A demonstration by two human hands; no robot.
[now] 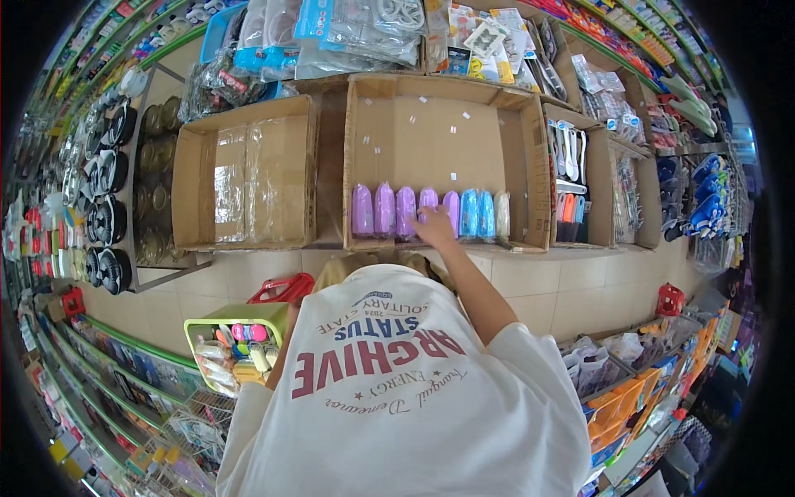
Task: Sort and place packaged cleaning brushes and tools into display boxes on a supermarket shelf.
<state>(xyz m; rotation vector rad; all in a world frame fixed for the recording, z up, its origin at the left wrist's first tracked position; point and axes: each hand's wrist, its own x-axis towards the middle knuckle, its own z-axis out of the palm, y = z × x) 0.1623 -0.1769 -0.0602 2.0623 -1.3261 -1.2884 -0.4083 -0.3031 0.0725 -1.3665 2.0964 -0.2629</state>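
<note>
My right hand (435, 227) reaches over the front edge of a large cardboard box (447, 136) and touches the wrapped purple items there; whether it grips one cannot be told. Along the box's near side stands a row of plastic-wrapped, rounded items: several purple ones (384, 208), two blue ones (486, 214) and a whitish one (502, 214) at the right end. Small white tags lie scattered over the box floor. My left hand is hidden beside my body, near a red plastic basket or stool (282, 289) and a green basket (233, 310) of packaged goods.
Left of the large box is another cardboard box (248, 124) with clear film inside. Smaller boxes (599, 186) with packaged utensils stand to the right. Bagged goods (366, 37) are piled behind. Store shelves (124, 373) line both sides; a red stool (671, 300) is on the tiled floor.
</note>
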